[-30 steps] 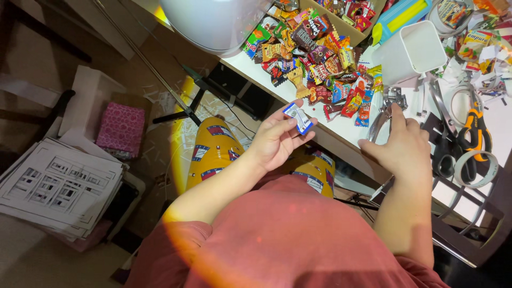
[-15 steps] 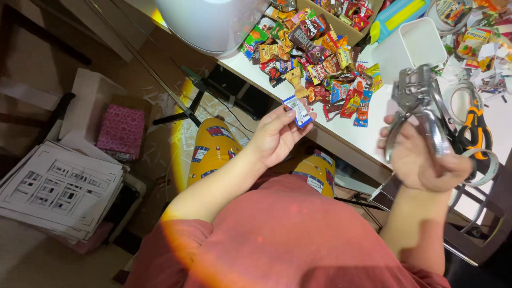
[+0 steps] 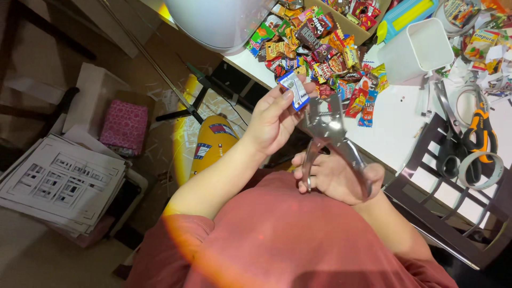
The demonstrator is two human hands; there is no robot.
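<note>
While left hand [image 3: 272, 120] pinches a glossy packet [image 3: 294, 89], right hand [image 3: 341, 178] grips steel pliers [image 3: 330, 136]

From my remote seat, I cannot see whether the metal punch [image 3: 326, 128] already bites the small blue-and-white packet [image 3: 295, 89], because the left hand [image 3: 272, 120] covers the packet's lower half and the tool's head overlaps its edge at about four o'clock. The right hand [image 3: 336, 176] hides the middle of the handles, and I cannot tell how firmly its fingers [image 3: 320, 184] press them. At twelve o'clock the candy box [image 3: 346, 33] runs off the top edge, and at three o'clock the paper scraps [image 3: 493, 50] on the worktop [image 3: 397, 125] are cut by the frame; the wrappers [image 3: 320, 53] are too small to tell apart.
</note>
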